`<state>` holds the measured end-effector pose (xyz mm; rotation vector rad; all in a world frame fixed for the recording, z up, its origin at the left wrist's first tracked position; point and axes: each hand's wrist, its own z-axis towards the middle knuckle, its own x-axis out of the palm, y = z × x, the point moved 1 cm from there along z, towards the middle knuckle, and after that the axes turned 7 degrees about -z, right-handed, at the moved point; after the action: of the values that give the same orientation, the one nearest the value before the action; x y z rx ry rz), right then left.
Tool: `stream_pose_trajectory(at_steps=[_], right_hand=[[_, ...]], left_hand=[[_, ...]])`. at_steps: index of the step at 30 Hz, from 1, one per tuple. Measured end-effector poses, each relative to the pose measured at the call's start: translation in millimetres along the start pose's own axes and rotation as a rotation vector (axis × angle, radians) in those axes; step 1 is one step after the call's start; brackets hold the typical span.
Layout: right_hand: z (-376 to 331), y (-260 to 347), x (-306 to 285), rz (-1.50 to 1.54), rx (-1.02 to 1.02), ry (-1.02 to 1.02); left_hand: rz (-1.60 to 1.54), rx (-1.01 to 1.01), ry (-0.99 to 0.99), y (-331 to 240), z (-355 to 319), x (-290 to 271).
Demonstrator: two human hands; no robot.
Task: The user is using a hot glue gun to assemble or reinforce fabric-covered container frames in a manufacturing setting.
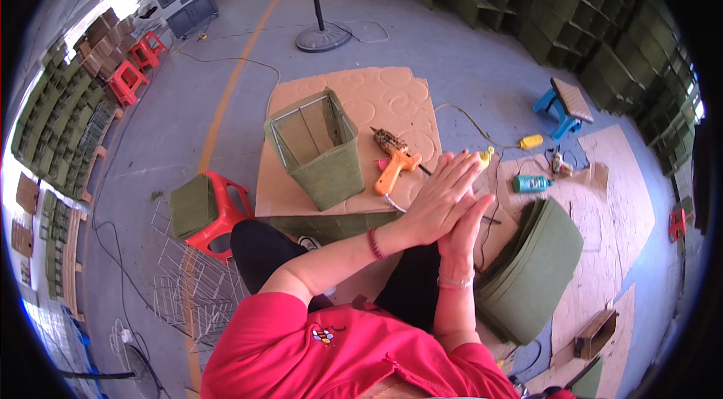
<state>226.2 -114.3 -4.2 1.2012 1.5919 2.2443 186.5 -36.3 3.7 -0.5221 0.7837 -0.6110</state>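
Observation:
My left hand (440,192) and my right hand (468,227) are pressed palm to palm in front of me, fingers stretched out, holding nothing. The left lies on top, with a red bracelet on its wrist. Just beyond the fingertips lies an orange glue gun (393,165) on a brown cardboard sheet (384,94). A square wire basket covered in green fabric (322,149) stands on that sheet, to the left of the gun. A stack of curved green fabric pieces (536,267) sits right beside my right forearm.
A red stool (226,222) bearing green pieces stands to my left, with bare wire frames (188,282) below it. A green bottle (532,184), a yellow plug (531,141) and a blue stool (561,107) lie to the right. A fan base (322,38) and stacked green baskets (572,15) stand behind.

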Motion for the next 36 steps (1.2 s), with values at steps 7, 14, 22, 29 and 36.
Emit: stream_pose_trajectory(at_steps=[7, 14, 22, 29, 36], right_hand=[[-6.7, -24.3, 47.9, 0.224, 0.038, 0.270], [-15.4, -43.1, 50.2, 0.365, 0.015, 0.424], [9.0, -17.0, 13.4, -0.453, -0.183, 0.139], [24.1, -17.0, 17.1, -1.196, -0.385, 0.304], [21.9, -36.8, 19.7, -1.364, -0.448, 0.407]], left_hand=[[0.392, 0.015, -0.009, -10.2, -64.5, -72.3], [0.371, 0.011, -0.038, -1.2, -70.8, -102.2], [0.557, 0.284, 0.182, 18.9, -79.3, -91.1], [0.565, 0.298, 0.311, 44.1, -95.8, -88.4], [0.549, 0.283, 0.328, 49.3, -107.6, -92.0]])
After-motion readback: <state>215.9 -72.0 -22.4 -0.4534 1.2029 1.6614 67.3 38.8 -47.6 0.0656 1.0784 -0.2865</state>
